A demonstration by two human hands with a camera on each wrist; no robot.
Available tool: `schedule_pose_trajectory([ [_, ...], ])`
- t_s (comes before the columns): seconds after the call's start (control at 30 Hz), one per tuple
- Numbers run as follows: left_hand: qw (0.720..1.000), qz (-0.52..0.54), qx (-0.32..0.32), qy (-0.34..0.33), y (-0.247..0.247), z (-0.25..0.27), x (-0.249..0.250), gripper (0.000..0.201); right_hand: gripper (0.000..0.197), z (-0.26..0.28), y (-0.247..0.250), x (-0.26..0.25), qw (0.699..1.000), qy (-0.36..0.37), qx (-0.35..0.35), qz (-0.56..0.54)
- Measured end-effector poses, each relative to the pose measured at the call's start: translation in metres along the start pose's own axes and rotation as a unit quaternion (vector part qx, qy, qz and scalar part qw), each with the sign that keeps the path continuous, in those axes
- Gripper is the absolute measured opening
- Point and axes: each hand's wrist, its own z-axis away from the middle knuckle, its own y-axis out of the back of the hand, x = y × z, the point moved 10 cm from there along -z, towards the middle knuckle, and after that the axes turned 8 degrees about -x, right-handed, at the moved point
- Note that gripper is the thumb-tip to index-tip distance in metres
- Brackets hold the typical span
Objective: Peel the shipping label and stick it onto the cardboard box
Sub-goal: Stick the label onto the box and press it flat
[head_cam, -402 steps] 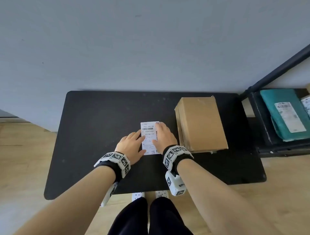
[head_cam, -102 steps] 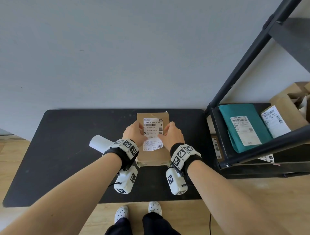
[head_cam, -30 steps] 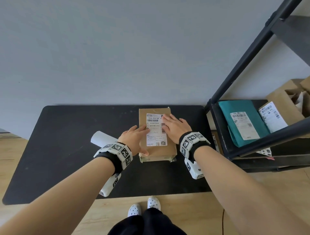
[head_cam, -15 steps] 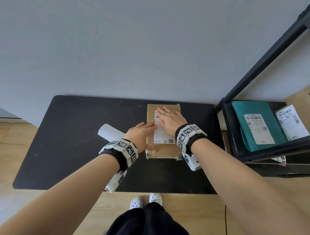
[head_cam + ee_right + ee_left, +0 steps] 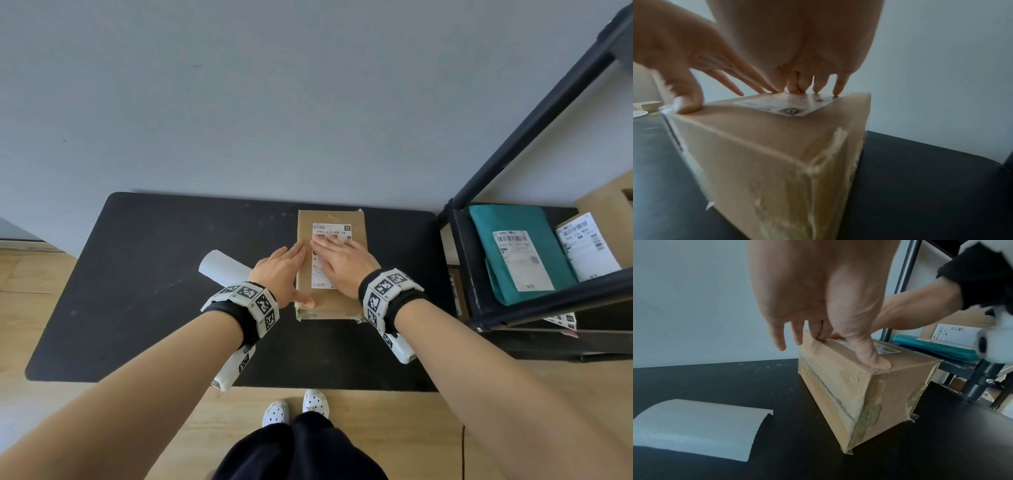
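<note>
Shipping label (image 5: 330, 255) thin, pliant, lying flat on rigid cardboard box (image 5: 330, 301), frame centre. Right hand (image 5: 342, 265) flat, pressing label; left hand (image 5: 281, 270) open, steadying box edge. Best handled by smoothing outward; likely creases easily.

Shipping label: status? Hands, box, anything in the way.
Right hand flat, pressing the shipping label onto the cardboard box. Left hand open, steadying the box's left edge. Backing paper lies aside; nothing obstructing.

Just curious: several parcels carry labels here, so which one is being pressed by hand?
The cardboard box on the black table; the teal parcel lies untouched on the shelf.
</note>
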Motion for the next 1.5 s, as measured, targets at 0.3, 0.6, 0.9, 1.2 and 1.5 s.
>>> schedule_pose_trajectory([
  [0.3,1.000,-0.003,-0.006,0.010,-0.002,-0.001,-0.002,0.113,0.052,0.029,-0.024,-0.017,0.999,0.010,-0.003,0.034],
  [0.6,1.000,-0.019,0.005,0.000,0.002,0.000,0.001,0.110,0.052,0.058,-0.046,-0.030,0.999,0.034,0.009,0.014],
  [0.9,0.999,-0.030,-0.010,-0.025,-0.004,0.003,0.007,0.084,0.051,0.091,-0.050,0.012,0.997,-0.040,0.065,-0.029],
  [1.2,0.999,-0.032,-0.012,-0.016,-0.009,0.007,0.006,0.088,0.054,0.062,-0.046,-0.017,0.999,-0.030,0.009,0.022],
  [1.5,1.000,-0.013,-0.021,-0.006,-0.010,0.005,0.001,0.095,0.053,0.047,-0.027,0.026,0.994,-0.104,-0.016,-0.015],
])
